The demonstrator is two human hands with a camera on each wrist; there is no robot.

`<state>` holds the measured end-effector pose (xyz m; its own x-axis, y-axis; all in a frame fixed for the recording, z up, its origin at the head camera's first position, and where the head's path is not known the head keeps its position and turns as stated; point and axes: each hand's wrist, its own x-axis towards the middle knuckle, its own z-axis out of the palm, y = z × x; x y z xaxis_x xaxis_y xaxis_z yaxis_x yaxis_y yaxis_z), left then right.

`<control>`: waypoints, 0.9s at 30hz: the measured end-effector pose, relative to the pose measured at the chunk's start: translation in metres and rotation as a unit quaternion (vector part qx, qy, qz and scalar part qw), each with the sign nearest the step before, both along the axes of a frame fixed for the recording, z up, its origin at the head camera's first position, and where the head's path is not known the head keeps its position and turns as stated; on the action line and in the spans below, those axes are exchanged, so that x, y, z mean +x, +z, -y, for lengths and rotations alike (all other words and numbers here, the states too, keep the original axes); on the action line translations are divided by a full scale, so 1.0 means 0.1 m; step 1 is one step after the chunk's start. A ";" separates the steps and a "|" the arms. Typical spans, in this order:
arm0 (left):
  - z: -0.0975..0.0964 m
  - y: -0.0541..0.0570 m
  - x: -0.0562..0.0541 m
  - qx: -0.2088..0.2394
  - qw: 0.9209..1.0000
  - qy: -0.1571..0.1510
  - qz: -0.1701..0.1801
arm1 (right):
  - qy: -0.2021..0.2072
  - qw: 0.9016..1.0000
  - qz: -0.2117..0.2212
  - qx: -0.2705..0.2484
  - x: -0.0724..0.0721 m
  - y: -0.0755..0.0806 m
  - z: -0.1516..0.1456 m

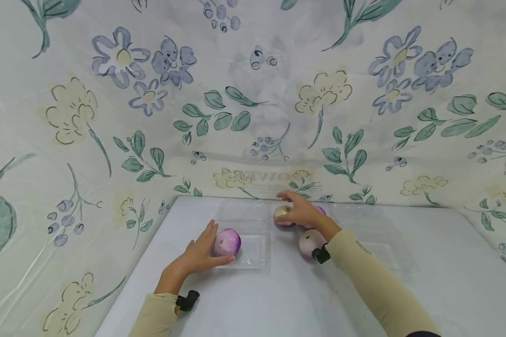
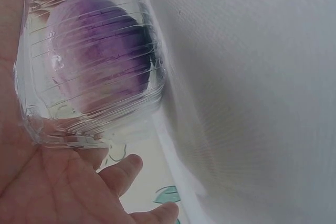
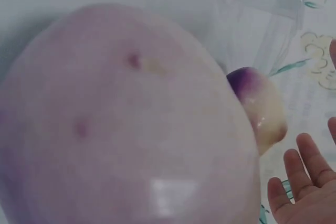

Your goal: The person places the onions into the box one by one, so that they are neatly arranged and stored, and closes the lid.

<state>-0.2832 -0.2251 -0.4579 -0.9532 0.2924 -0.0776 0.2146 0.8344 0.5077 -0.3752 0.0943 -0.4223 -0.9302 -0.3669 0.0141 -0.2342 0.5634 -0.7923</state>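
Note:
A purple onion (image 1: 227, 242) sits in the near left part of a clear plastic container (image 1: 255, 257). My left hand (image 1: 196, 255) rests along the container's left side, fingers extended and thumb by the near edge; the left wrist view shows the palm (image 2: 52, 182) against the clear wall. Right of the container, my right hand (image 1: 301, 211) reaches over a group of onions, nearest a pale yellow and purple onion (image 1: 283, 221). Its fingers (image 3: 302, 167) look straight in the right wrist view. A pale onion (image 1: 308, 243) lies under that wrist; another purple onion (image 1: 321, 209) is mostly hidden behind the hand.
A second clear plastic container (image 1: 388, 255) lies flat to the right, behind the right forearm. Both stand on a white table (image 1: 270, 299). A floral-printed cloth (image 1: 270, 107) rises directly behind the table and along its sides.

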 end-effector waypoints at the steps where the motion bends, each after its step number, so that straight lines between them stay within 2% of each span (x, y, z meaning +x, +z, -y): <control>1: 0.00 0.00 0.00 -0.001 1.000 0.000 -0.001 | -0.001 1.000 0.001 0.002 0.00 0.00 0.00; 13: 0.02 -0.02 0.00 0.005 1.000 -0.002 0.000 | 0.000 1.000 0.016 0.019 -0.04 -0.06 -0.02; 20: 0.02 0.00 0.00 0.010 1.000 -0.001 0.002 | 0.008 1.000 0.011 0.027 -0.05 -0.06 -0.03; 27: 0.01 -0.01 0.00 0.014 1.000 0.000 0.007 | 0.015 0.998 0.004 0.064 -0.07 -0.13 -0.05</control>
